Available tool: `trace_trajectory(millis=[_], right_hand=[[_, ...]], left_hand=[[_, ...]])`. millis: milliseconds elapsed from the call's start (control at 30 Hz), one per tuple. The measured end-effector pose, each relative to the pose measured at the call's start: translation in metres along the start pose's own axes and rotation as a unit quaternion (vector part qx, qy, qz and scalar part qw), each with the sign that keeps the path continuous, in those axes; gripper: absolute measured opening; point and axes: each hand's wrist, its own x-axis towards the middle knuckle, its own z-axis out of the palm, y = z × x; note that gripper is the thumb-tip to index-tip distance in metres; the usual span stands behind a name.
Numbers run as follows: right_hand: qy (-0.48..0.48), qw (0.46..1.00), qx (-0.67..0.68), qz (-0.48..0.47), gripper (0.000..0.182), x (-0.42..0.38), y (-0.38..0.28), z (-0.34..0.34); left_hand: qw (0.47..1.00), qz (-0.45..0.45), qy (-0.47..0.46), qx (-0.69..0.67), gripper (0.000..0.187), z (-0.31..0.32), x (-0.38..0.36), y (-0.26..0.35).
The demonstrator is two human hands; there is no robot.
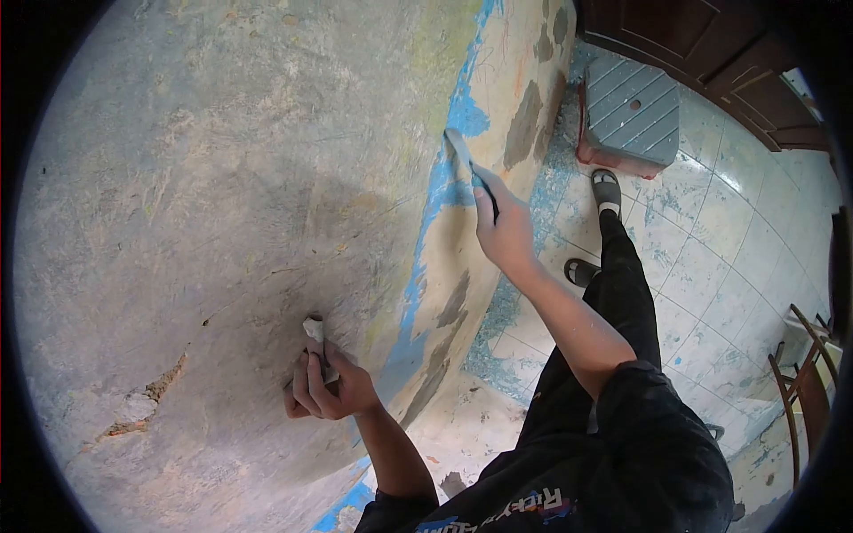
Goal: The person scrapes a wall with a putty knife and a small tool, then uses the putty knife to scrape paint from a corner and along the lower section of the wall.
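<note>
My right hand [505, 226] is closed round the dark teal handle of a scraper [459, 148]. Its blade lies at the edge of a ragged strip of blue paint [466, 115] on the wall. Lower left, my left hand [333, 386] is closed on a small grey-white piece [314, 330] that sticks up past the fingers, close to the bare grey wall [240, 178]. I cannot tell what kind of thing this piece is, as the fingers hide its lower part.
A grey-topped step stool [633, 107] stands on the tiled floor [684, 240] near my sandaled feet. Blue paint flakes [498, 329] lie along the wall's foot. A dark wooden cabinet [675, 31] is beyond the stool, a wooden chair [804, 391] at the right. A broken crack [151, 400] marks the wall.
</note>
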Motion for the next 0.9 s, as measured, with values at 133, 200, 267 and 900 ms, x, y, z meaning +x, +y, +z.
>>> trace_trajectory(millis=[133,200,267,900], right_hand=[[-0.004,0.999,0.019,-0.027,0.032,-0.036,0.006,0.003],[-0.025,0.999,0.026,-0.017,0.032,-0.038,0.007,0.002],[-0.04,0.999,0.019,-0.014,0.032,-0.035,0.013,-0.001],[-0.05,0.998,0.023,0.044,0.034,-0.028,-0.004,-0.001]], left_hand=[[1.0,0.0,0.012,0.001,0.029,0.006,0.001,0.004],[1.0,0.014,0.02,0.006,0.03,0.009,-0.002,0.0],[1.0,0.01,0.015,0.013,0.03,0.008,-0.002,-0.001],[0.999,0.006,0.03,0.017,0.029,0.012,-0.006,-0.001]])
